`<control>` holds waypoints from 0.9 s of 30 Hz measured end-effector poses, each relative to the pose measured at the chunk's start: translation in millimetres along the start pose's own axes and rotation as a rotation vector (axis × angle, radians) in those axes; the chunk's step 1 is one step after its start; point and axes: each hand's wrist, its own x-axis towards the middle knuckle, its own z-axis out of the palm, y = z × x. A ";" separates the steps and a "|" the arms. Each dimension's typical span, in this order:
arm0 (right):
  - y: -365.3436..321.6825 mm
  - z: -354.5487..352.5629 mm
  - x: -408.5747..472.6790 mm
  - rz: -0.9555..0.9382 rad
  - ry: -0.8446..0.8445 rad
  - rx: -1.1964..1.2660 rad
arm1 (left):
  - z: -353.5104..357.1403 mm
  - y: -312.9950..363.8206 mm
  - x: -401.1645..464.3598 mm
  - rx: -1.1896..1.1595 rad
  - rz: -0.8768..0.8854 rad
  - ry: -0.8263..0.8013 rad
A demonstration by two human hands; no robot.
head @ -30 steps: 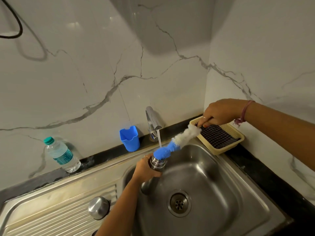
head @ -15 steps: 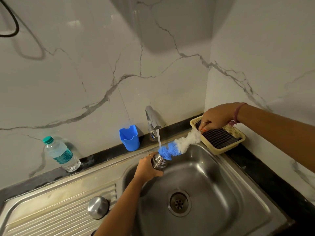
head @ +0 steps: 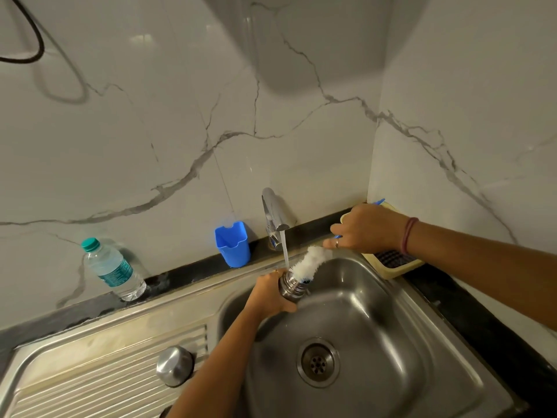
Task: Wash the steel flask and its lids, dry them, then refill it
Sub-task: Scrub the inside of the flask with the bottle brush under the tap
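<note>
The steel flask (head: 290, 287) is gripped just below its mouth by the left hand (head: 269, 294), whose fingers are curled round it, and is held tilted over the basin of the sink (head: 376, 342). A bottle brush (head: 309, 262) is held by its blue handle in the right hand (head: 363, 230), the fingers being closed round the handle. The white bristles are seen at the flask's mouth, with the blue part of the brush almost wholly inside. A thin stream of water is run from the tap (head: 273, 214) onto the flask's mouth. A steel lid (head: 174, 365) is set dome up on the ribbed draining board, to the left of the basin. On the bench behind the sink, a blue cup (head: 232, 244) and a plastic water bottle (head: 111, 269) are stood by the wall. A yellow tray (head: 393, 268) holding a checked cloth (head: 391, 257) is placed in the corner, partly hidden by the right hand.
</note>
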 end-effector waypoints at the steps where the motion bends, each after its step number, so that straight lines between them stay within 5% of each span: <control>1: -2.9 -3.0 4.9 0.030 -0.044 0.037 | 0.8 0.3 0.4 -0.006 -0.009 0.002; 4: -1.1 -7.3 15.1 0.105 -0.252 0.091 | 3.5 -1.1 -1.2 -0.008 -0.029 0.004; 9: 7.7 -16.6 42.7 0.131 -0.362 0.177 | 7.3 -3.1 -6.6 -0.057 -0.063 0.041; 19: -4.6 18.4 38.9 -0.138 0.082 -0.072 | 1.3 -26.5 -21.4 -0.064 -0.112 0.047; 27: -0.8 -15.5 57.4 0.128 -0.467 0.416 | 8.8 -11.3 -20.4 -0.076 -0.072 0.040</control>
